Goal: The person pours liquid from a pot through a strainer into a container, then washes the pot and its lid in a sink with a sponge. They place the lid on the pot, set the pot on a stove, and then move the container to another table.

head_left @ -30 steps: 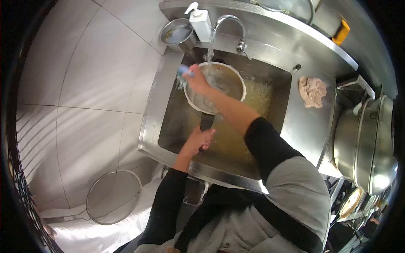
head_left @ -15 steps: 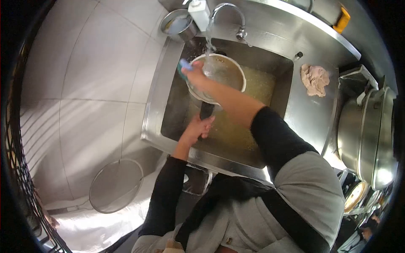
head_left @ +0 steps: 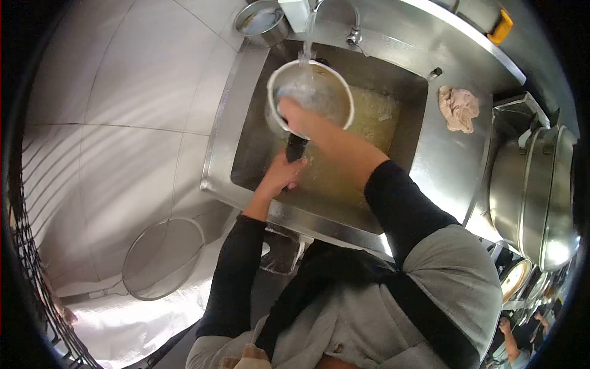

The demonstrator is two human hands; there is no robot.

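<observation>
Water runs from the curved faucet (head_left: 354, 35) into a round, pale-rimmed pot (head_left: 351, 111) over the sink (head_left: 246, 163). My left hand (head_left: 283, 174) is wrapped round the pot's black handle (head_left: 296, 147). Inside the pot's near left side is my right hand (head_left: 295, 115), blurred, its fingers closed on a bluish sponge (head_left: 281, 92) that is mostly hidden. Cloudy yellowish water (head_left: 375, 117) covers the sink's bottom.
A metal container (head_left: 263, 24) and a white bottle (head_left: 296, 13) stand behind the sink. On the right are a crumpled cloth (head_left: 458, 109) and large metal pans (head_left: 528, 197). A round strainer (head_left: 163, 258) lies at lower left. Another person's arm (head_left: 509, 341) shows at lower right.
My right hand has moved from the pot's left rim down into the pot with the sponge. The whole view has shifted slightly, while my left hand keeps hold of the handle.
</observation>
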